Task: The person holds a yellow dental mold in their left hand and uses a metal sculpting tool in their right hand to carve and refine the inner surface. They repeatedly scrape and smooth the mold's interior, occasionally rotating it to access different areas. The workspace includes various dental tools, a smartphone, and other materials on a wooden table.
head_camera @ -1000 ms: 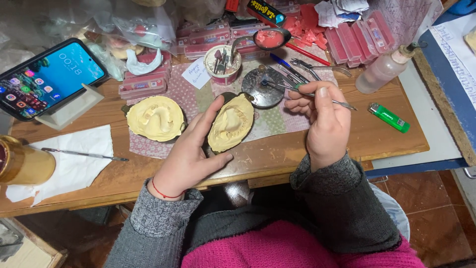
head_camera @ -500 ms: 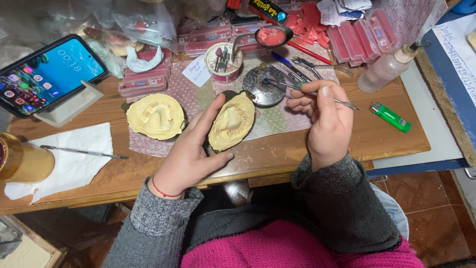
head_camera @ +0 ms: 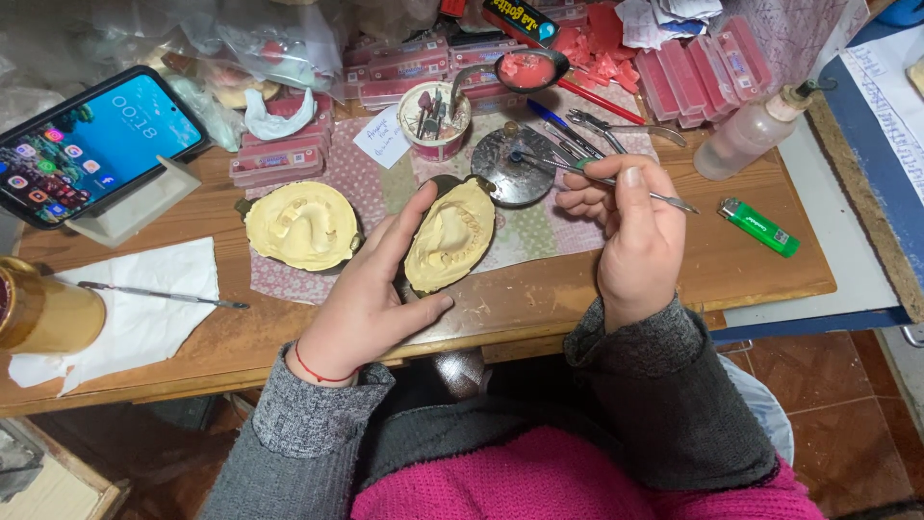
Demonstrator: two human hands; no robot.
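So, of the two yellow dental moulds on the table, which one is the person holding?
The right mould, gripped between thumb and fingers of the left hand. The other mould lies untouched on the patterned cloth, further left.

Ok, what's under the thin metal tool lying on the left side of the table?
The thin metal tool lies on a white paper napkin, which rests on the wooden table. The napkin's left part runs under the brass-coloured container, so that part is hidden.

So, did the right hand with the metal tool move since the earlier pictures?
No. The right hand holds the tool in the same place, left of the green lighter.
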